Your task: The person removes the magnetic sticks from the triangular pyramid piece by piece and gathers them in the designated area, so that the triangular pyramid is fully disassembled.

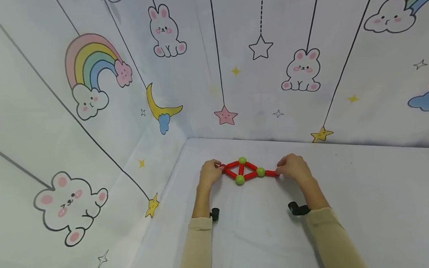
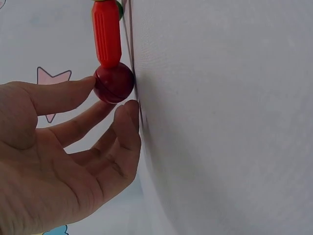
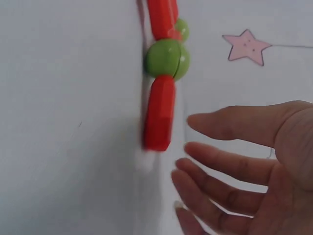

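Observation:
On the white table lies a flat figure of red rods (image 1: 241, 170) and three green balls (image 1: 240, 180), two triangles sharing a middle rod. Its left corner is a dark red ball (image 2: 114, 82), which my left hand (image 1: 211, 173) pinches between thumb and forefinger; the other fingers curl loosely below. From the right-hand green ball (image 3: 164, 59) a single red rod (image 3: 160, 115) sticks out, its outer end free. Beside that end my right hand (image 1: 295, 168) hovers with relaxed, spread fingers (image 3: 225, 122), a small gap from the rod in the right wrist view.
A white cloth wall (image 1: 196, 70) printed with rabbits, stars and rainbows rises behind and to the left of the table (image 1: 263, 228). Each forearm wears a small black wrist camera (image 1: 298, 209) below the hand.

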Motion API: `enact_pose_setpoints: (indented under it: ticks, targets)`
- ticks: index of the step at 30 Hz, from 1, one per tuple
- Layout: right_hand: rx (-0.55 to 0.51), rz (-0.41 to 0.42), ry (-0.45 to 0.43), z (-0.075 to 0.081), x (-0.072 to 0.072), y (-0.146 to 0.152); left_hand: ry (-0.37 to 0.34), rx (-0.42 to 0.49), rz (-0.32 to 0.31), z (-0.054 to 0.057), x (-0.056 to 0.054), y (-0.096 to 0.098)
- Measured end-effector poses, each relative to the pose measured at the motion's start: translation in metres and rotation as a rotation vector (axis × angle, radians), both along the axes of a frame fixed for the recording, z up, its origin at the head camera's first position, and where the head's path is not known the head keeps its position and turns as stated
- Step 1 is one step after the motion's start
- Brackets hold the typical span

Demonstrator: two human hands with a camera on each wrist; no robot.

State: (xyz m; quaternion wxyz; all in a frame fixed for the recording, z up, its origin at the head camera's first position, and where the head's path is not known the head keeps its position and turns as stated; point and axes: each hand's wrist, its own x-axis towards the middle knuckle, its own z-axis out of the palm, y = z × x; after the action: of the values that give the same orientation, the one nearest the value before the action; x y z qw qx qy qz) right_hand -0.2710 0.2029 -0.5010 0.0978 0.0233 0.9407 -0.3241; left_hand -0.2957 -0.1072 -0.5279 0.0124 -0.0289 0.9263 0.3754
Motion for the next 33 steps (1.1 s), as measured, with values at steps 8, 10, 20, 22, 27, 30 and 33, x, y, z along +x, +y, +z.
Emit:
enact_pose_setpoints:
  ticks: [8, 10, 20, 22, 27, 30, 33]
  targets:
    - [-0.082, 0.041, 0.179, 0.018, 0.003, -0.044, 0.033, 0.054, 0.008, -0.004, -0.004, -0.001]
    - [-0.104, 0.060, 0.200, 0.021, 0.002, -0.059, 0.046, 0.074, 0.003, -0.004, -0.004, -0.002]
    - [-0.098, 0.185, 0.200, 0.020, -0.009, -0.129, 0.055, 0.099, -0.033, -0.002, 0.000, 0.002]
    - [-0.072, 0.199, 0.199, 0.017, -0.011, -0.138, 0.044, 0.097, -0.030, 0.000, 0.002, 0.003]
    - [-0.018, 0.208, 0.196, 0.008, -0.018, -0.155, 0.038, 0.089, -0.033, 0.002, 0.002, 0.003]
    - [0.022, 0.200, 0.215, 0.001, -0.021, -0.162, 0.025, 0.087, -0.039, 0.002, 0.002, 0.002]
    - [0.063, 0.192, 0.237, -0.005, -0.023, -0.168, 0.021, 0.083, -0.028, 0.000, 0.003, 0.001]
